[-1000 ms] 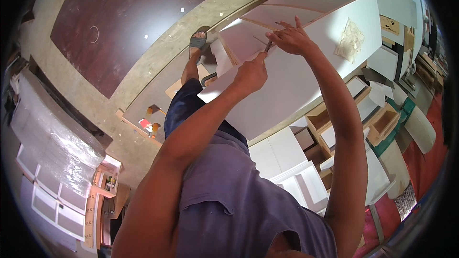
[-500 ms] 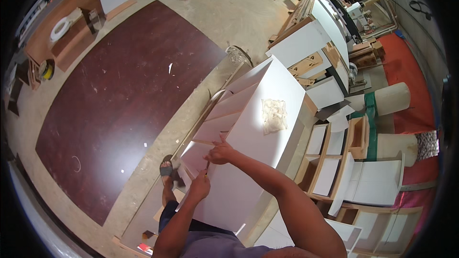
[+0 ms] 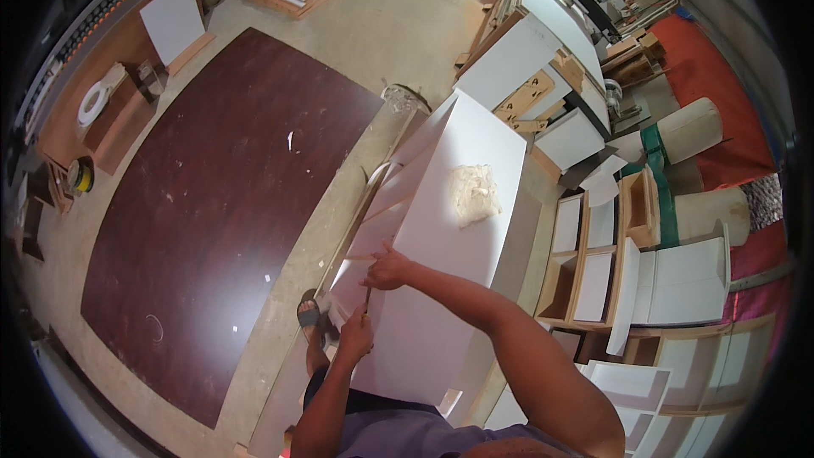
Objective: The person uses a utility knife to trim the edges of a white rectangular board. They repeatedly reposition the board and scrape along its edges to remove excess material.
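A long white cabinet (image 3: 424, 322) lies before me, its open compartments facing left. My left hand (image 3: 356, 337) is closed around the handle of a thin hand tool (image 3: 367, 298), whose slim dark shaft points away from me; its exact kind is too small to tell. At the shaft's far end, along the cabinet's left edge, my right hand (image 3: 390, 270) has its fingers curled in at the tool, one finger stretched forward. What lies under those fingers is hidden. Farther up, a crumpled cream cloth (image 3: 475, 195) rests on the cabinet's white top.
A large dark red panel (image 3: 229, 212) lies on the floor to the left. On the right stand wooden-edged cabinets (image 3: 585, 263) and rolls (image 3: 691, 127) with a green band. White panels (image 3: 509, 59) are stacked beyond the cabinet. My sandalled foot (image 3: 309, 312) is beside its left side.
The view has turned slightly, so the surroundings sit differently in the picture. Both hands remain at the cabinet's left edge with the tool between them, the left still gripping its handle.
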`<state>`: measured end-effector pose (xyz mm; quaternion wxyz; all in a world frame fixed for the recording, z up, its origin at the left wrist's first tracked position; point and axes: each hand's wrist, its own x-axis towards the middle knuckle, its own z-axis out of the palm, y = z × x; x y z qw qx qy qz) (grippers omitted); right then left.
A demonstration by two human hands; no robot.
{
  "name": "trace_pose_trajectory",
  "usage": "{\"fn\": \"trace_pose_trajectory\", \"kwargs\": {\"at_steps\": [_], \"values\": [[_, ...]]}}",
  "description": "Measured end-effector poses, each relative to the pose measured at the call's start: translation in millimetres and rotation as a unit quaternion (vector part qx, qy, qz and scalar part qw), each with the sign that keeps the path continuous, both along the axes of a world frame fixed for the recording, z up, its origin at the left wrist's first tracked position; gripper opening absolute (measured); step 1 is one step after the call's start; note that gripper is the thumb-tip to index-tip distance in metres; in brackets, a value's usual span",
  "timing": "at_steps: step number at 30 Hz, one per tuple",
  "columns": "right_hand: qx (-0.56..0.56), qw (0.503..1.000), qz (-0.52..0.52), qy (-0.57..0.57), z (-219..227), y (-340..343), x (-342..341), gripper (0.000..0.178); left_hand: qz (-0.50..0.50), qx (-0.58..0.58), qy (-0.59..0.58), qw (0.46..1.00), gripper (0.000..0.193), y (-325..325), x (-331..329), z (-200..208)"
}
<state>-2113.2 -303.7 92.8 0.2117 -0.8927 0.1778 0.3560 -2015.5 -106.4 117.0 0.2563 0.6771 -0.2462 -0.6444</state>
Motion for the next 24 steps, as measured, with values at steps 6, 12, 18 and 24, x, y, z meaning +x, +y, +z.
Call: {"fn": "trace_pose_trajectory", "kwargs": {"at_steps": [6,12,18,24], "values": [[0.011,0.998,0.055,0.003,32,6,1,0.067,0.019,-0.147,-0.083,0.986,0.039,36,-21,-34],[-0.044,0.996,0.059,-0.051,-61,9,-5,0.044,0.016,-0.144,-0.123,0.982,0.044,30,-21,-39],[0.021,0.996,0.027,0.08,-15,1,9,0.059,-0.018,-0.083,-0.093,0.992,0.035,26,-4,-22],[0.021,0.996,0.017,0.09,7,12,23,0.081,0.002,-0.054,-0.099,0.994,0.037,35,-15,-13]]}}
